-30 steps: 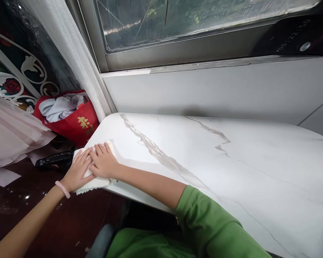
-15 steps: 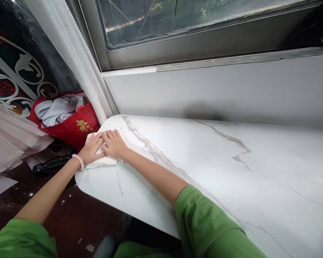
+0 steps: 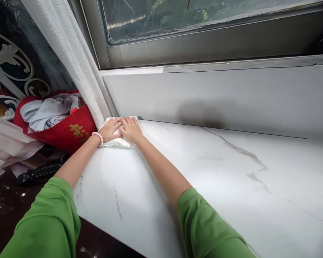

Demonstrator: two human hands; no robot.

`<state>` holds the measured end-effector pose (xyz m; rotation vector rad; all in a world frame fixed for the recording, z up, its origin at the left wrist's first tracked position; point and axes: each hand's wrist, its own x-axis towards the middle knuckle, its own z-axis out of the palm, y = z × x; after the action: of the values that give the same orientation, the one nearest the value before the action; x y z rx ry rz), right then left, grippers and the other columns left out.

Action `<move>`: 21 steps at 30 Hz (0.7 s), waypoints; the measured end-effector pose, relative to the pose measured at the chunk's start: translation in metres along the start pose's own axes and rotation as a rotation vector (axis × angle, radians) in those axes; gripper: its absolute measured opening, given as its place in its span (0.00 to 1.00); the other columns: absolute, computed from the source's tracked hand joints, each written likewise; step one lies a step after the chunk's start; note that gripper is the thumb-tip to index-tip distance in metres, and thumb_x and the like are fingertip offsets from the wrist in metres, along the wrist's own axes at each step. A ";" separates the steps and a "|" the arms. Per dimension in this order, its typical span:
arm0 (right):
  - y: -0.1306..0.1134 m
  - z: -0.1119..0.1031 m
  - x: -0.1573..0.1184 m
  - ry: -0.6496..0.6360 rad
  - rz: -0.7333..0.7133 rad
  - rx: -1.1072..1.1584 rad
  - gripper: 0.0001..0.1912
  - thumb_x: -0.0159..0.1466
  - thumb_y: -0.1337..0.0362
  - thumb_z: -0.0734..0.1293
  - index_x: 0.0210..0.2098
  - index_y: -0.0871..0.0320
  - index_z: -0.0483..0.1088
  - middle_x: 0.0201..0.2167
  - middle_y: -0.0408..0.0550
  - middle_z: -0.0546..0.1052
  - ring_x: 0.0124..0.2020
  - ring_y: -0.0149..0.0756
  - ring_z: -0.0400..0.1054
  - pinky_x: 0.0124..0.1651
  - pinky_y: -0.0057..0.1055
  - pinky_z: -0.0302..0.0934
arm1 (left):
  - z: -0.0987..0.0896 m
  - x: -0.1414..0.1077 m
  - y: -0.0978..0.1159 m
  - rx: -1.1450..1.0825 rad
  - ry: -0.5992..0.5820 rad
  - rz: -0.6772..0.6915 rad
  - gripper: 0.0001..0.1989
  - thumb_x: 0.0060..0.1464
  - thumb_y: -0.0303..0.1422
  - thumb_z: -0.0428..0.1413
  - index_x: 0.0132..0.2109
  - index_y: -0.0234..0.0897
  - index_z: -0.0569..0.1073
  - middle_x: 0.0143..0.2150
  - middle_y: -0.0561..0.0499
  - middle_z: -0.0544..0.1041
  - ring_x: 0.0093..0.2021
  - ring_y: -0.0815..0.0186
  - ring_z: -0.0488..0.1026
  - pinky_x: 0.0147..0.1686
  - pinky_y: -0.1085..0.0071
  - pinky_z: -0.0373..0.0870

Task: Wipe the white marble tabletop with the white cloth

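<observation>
A white cloth (image 3: 121, 144) lies on the marble-patterned white table (image 3: 218, 179), in the far left corner by the wall. Pressed flat on its left part is my left hand (image 3: 109, 129), fingers stretched out, with a pink beaded bracelet (image 3: 99, 137) round the wrist. My right hand (image 3: 131, 129) rests flat on the cloth just to the right, fingers extended. The two hands meet at the thumbs and fingertips. Part of the cloth is hidden beneath them.
A red bag (image 3: 72, 130) stuffed with pale fabric (image 3: 47, 111) stands left of the table. Beside it hangs a white curtain (image 3: 70, 50). A low wall (image 3: 156, 93) and a metal-framed window (image 3: 161, 53) border the table's far side. A black object (image 3: 40, 173) lies low on the left.
Both hands have slid the cloth away from me and slightly right, from the table's left end up to the wall corner. The view has shifted a little too.
</observation>
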<state>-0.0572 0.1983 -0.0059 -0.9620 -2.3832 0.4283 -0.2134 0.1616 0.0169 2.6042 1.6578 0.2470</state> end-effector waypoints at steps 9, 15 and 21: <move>0.006 0.003 0.001 -0.004 0.010 -0.024 0.23 0.64 0.64 0.54 0.56 0.62 0.62 0.60 0.56 0.64 0.64 0.45 0.52 0.67 0.47 0.37 | 0.003 0.001 -0.001 0.030 0.012 0.037 0.28 0.59 0.47 0.47 0.60 0.35 0.61 0.65 0.39 0.59 0.65 0.53 0.54 0.64 0.49 0.41; -0.003 -0.006 -0.023 -0.046 -0.031 -0.008 0.23 0.64 0.64 0.55 0.58 0.62 0.62 0.61 0.55 0.63 0.64 0.43 0.51 0.68 0.45 0.36 | 0.004 -0.019 0.023 0.072 0.010 0.000 0.28 0.60 0.47 0.45 0.60 0.34 0.61 0.66 0.38 0.57 0.66 0.53 0.52 0.64 0.48 0.40; -0.018 -0.013 -0.062 -0.045 -0.078 -0.036 0.23 0.64 0.64 0.56 0.57 0.63 0.62 0.62 0.58 0.63 0.64 0.44 0.51 0.67 0.47 0.37 | 0.007 -0.051 0.060 0.118 0.010 -0.024 0.29 0.60 0.47 0.46 0.61 0.32 0.60 0.66 0.35 0.56 0.67 0.52 0.49 0.65 0.48 0.40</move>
<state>-0.0216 0.1424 -0.0087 -0.8802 -2.4676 0.3826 -0.1795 0.0900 0.0120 2.6682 1.7573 0.1661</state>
